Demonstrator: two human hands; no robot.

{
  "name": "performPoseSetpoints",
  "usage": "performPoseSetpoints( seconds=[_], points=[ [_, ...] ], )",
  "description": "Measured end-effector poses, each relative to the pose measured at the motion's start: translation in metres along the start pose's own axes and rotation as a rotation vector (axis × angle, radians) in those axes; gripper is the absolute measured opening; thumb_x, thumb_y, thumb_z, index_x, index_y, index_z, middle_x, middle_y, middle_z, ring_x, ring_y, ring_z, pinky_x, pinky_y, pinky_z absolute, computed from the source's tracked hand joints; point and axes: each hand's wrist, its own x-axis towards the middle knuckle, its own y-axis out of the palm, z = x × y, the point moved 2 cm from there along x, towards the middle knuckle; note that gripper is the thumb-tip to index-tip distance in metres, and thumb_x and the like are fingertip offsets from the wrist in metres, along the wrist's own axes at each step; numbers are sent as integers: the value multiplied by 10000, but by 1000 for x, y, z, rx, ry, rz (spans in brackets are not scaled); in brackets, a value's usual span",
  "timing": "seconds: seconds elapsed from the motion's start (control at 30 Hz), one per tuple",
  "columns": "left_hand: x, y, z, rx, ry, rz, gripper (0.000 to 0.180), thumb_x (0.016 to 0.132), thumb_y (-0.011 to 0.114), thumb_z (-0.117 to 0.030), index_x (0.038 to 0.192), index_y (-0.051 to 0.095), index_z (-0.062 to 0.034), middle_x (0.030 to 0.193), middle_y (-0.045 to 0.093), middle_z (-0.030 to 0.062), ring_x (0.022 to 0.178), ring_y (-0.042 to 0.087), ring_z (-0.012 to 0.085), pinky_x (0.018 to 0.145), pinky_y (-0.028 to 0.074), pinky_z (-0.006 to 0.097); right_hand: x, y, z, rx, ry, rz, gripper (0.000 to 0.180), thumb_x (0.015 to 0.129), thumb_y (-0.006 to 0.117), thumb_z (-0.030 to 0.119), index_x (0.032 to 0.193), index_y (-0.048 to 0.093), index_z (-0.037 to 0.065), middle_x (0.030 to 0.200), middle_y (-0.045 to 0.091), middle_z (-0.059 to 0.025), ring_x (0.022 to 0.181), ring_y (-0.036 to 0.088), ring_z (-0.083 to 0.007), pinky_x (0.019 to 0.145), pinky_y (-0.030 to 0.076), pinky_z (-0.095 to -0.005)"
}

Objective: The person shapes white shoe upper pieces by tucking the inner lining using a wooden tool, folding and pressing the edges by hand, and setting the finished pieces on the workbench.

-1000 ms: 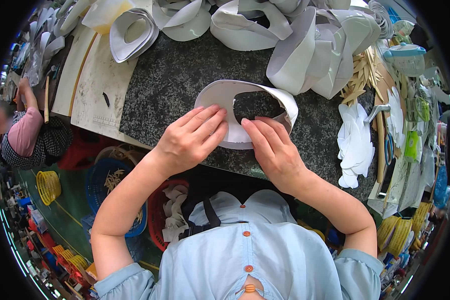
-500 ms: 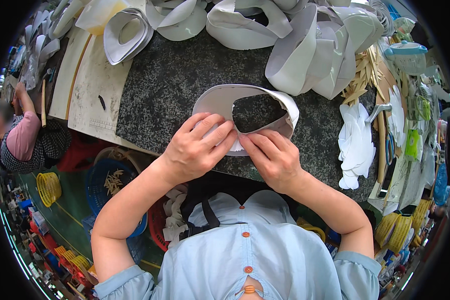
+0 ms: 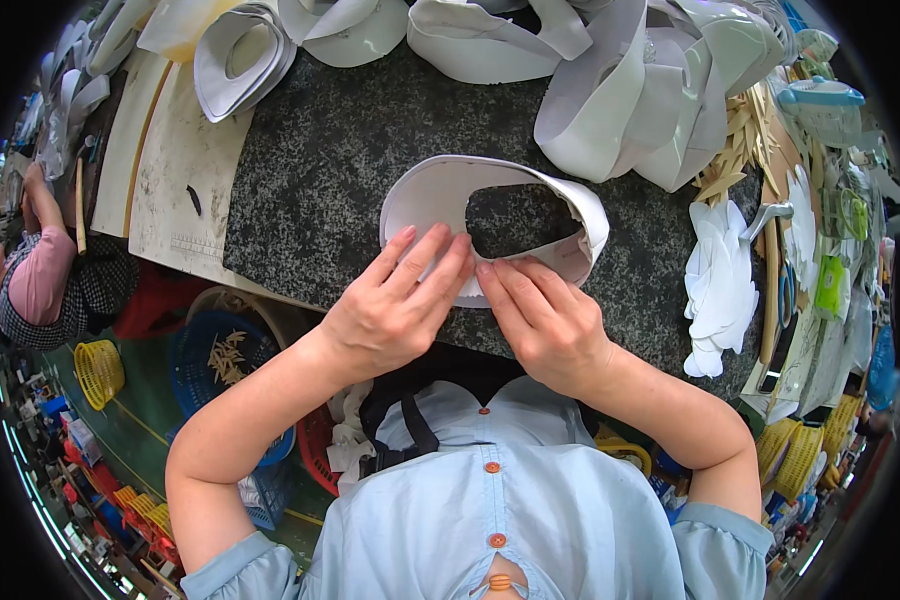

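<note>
A white shoe upper [image 3: 415, 195], curved into a ring with an oval opening, rests on the dark speckled work surface in front of me. My left hand [image 3: 395, 305] grips its near left part, the fingers fairly straight and pressed together over the material. At the near edge, just right of the middle, my right hand [image 3: 550, 320] pinches it with bent fingers. The fingertips of both hands almost meet at a small jagged edge. Both thumbs are mostly hidden.
More white uppers [image 3: 610, 110] lie heaped along the far edge. To the right are white cut pieces [image 3: 720, 290], tan pointed strips [image 3: 740, 150] and a metal-headed hammer [image 3: 765, 215]. A blue basket [image 3: 195, 360] stands low at left. A co-worker [image 3: 45, 270] sits farther left.
My left fingers have straightened and spread slightly over the upper. The upper's opening stands a little wider. My right hand stays at the near edge.
</note>
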Motion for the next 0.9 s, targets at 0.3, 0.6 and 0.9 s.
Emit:
performPoseSetpoints(
  seconds=[0.3, 0.6, 0.9],
  points=[
    [-16, -18, 3, 15, -3, 243, 541, 845, 574, -138, 1375, 571, -31, 1489, 502, 144, 1403, 466, 291, 1177, 327, 486, -16, -28, -4, -88, -92, 308, 525, 830, 561, 125, 1303, 581, -103, 1333, 602, -224, 1270, 572, -306, 1169, 353, -449],
    [0, -6, -25, -167, -37, 151, 653, 811, 733, -268, 1374, 540, 3, 1443, 532, 152, 1375, 482, 279, 1172, 317, 502, -25, -52, -29, -134, -53, 301, 490, 813, 571, 110, 1257, 610, -95, 1297, 621, -212, 1226, 603, -289, 1160, 351, -393],
    [22, 11, -51, -169, -27, 167, 743, 810, 693, -419, 1395, 528, 8, 1481, 505, 147, 1389, 465, 265, 1185, 296, 430, -40, -49, -31, -485, -71, 364, 602, 803, 569, 177, 1338, 573, -99, 1337, 602, -220, 1293, 532, -285, 1208, 264, -460]
  ],
)
